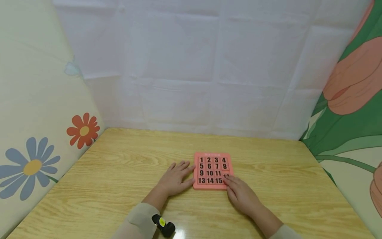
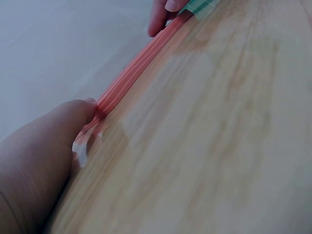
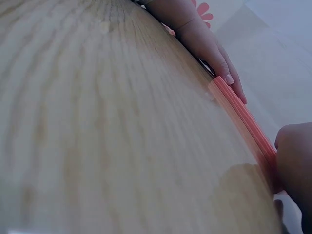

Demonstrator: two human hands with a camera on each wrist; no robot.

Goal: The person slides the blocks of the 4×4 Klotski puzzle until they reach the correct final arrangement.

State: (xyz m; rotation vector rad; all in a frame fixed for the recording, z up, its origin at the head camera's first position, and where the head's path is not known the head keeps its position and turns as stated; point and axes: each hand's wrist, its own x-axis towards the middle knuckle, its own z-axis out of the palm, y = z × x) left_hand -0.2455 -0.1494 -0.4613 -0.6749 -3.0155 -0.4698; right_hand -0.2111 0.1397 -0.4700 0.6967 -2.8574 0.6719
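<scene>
A pink number slide puzzle (image 1: 210, 169) lies flat on the wooden table, its black-numbered tiles running in rows from 1 to 15. In the right column, the 12 tile (image 1: 226, 175) sits a little below its row, with a gap under the 8, and is partly covered by fingertips. My left hand (image 1: 176, 179) rests palm down at the left side, thumb and fingers spread against the frame. My right hand (image 1: 243, 196) reaches in from the lower right, its extended fingertips touching the 12 tile. Both wrist views show the puzzle's thin side edge (image 2: 141, 61) between the hands.
The wooden table (image 1: 134, 149) stretches around the puzzle on all sides. A white cloth (image 1: 179, 66) hangs behind its back edge. Flower-printed panels stand at the left (image 1: 32, 99) and right (image 1: 352, 126). A black strap device (image 1: 164, 226) sits by the left sleeve.
</scene>
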